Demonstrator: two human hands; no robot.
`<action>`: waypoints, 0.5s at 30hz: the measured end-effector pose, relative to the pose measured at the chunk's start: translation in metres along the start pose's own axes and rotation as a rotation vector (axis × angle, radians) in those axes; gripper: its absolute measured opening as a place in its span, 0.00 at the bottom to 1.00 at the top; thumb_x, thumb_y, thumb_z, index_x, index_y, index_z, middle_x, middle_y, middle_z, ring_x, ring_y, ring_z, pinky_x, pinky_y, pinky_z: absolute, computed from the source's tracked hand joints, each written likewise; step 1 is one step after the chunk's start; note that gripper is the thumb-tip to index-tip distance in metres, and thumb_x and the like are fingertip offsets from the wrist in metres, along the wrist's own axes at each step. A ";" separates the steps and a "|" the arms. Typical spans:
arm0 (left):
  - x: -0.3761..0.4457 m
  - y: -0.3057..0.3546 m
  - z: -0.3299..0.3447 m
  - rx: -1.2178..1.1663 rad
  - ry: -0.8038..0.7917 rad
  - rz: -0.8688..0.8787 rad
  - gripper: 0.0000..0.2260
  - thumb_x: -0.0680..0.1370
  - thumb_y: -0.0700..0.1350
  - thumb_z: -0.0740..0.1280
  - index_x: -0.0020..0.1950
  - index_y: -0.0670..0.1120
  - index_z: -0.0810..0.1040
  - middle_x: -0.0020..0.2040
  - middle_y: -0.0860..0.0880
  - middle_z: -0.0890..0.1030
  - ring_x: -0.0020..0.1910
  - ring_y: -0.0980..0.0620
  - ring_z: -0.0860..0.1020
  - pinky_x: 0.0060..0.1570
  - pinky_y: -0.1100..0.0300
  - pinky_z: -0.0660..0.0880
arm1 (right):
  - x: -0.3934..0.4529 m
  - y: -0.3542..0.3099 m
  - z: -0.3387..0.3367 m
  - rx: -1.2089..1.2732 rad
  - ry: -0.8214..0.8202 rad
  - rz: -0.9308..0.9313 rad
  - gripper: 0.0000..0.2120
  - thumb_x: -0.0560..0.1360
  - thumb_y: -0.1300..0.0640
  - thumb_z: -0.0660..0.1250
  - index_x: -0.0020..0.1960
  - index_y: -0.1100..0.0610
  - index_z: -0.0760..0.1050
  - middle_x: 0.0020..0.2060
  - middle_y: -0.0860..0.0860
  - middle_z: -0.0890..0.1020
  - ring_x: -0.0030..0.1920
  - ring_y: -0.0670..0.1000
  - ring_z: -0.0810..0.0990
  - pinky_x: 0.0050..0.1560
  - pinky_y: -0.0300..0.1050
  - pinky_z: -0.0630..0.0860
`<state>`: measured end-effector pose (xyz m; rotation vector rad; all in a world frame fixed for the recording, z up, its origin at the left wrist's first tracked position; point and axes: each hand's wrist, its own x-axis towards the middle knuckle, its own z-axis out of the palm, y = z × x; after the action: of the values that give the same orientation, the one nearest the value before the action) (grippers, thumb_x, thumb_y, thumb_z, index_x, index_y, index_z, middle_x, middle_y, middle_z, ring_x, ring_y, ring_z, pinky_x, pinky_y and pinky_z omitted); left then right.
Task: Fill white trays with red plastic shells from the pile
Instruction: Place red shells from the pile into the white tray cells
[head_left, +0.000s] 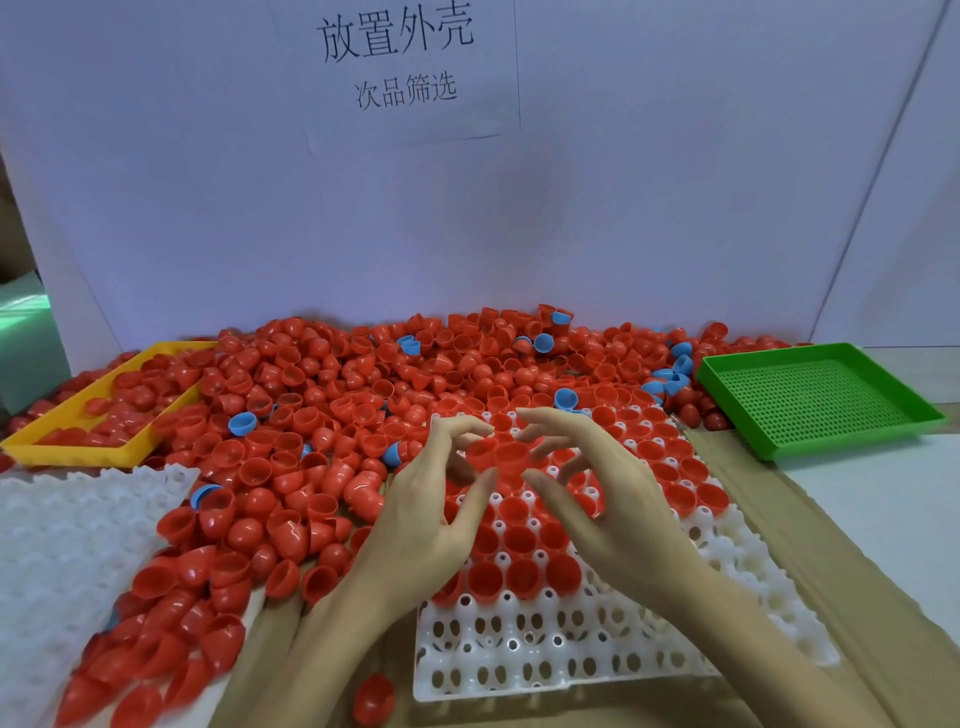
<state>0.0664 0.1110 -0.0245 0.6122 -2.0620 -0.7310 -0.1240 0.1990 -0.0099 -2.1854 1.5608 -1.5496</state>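
Observation:
A white tray (597, 639) with round pockets lies in front of me, its far and middle rows filled with red shells (524, 574), its near rows bare. My left hand (426, 519) and my right hand (602, 499) hover over the tray's middle, fingers curled toward each other. Between their fingertips sit two red shells side by side, raised above the tray: the left shell (482, 453) is pinched by my left fingers and thumb, the right shell (513, 458) by my right fingertips. The big pile of red shells (322, 415) spreads to the left and behind.
Several blue shells (242, 423) are mixed into the pile. A yellow tray (62, 421) holding red shells stands at the far left, a green perforated tray (810, 397) at the far right. Another white tray (57, 551) lies at the near left. A white board stands behind.

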 end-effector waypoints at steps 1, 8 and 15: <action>0.000 0.000 0.000 -0.036 -0.039 -0.024 0.14 0.85 0.51 0.65 0.70 0.60 0.69 0.59 0.59 0.81 0.58 0.53 0.82 0.58 0.65 0.76 | 0.000 -0.001 0.000 0.021 0.003 0.011 0.22 0.82 0.51 0.67 0.75 0.49 0.71 0.61 0.40 0.80 0.61 0.46 0.81 0.54 0.36 0.79; -0.003 0.002 0.004 -0.170 -0.091 -0.089 0.20 0.86 0.55 0.53 0.79 0.66 0.61 0.36 0.54 0.76 0.33 0.52 0.74 0.43 0.56 0.75 | 0.000 -0.004 0.007 0.077 -0.065 0.007 0.28 0.80 0.60 0.71 0.78 0.45 0.68 0.66 0.38 0.77 0.64 0.47 0.80 0.55 0.37 0.79; -0.004 0.006 0.006 -0.191 -0.107 -0.106 0.19 0.86 0.64 0.51 0.77 0.68 0.64 0.34 0.47 0.78 0.33 0.52 0.78 0.40 0.55 0.75 | -0.004 -0.008 0.016 0.209 -0.005 0.165 0.23 0.78 0.59 0.75 0.71 0.49 0.76 0.57 0.41 0.82 0.58 0.49 0.84 0.54 0.41 0.82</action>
<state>0.0628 0.1188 -0.0252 0.5873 -2.0375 -1.0294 -0.1071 0.1980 -0.0165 -1.9004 1.4616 -1.5752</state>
